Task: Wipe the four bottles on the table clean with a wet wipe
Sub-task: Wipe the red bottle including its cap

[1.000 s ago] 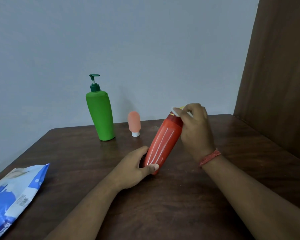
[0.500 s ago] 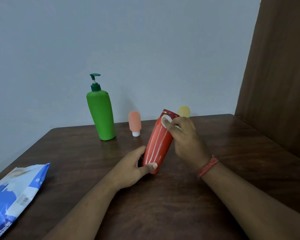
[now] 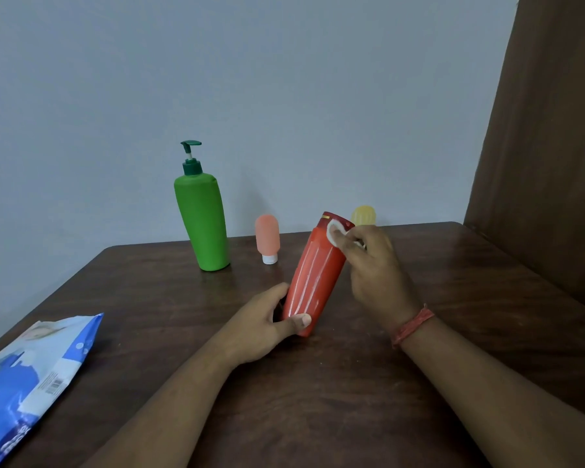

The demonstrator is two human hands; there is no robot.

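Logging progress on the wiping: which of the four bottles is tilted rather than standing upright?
The red bottle: it leans, gripped low by the left hand; the green pump bottle, pink bottle and yellow bottle stand untouched.

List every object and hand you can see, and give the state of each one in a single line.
Red bottle: tilted, held by both hands.
Wet wipe: pressed against the red bottle's top.
Left hand: grips the bottle's base.
Right hand: pinches the wipe.
Green pump bottle: standing, untouched.
Pink bottle: standing on its cap.
Yellow bottle: mostly hidden.
Wipes pack: lying flat.
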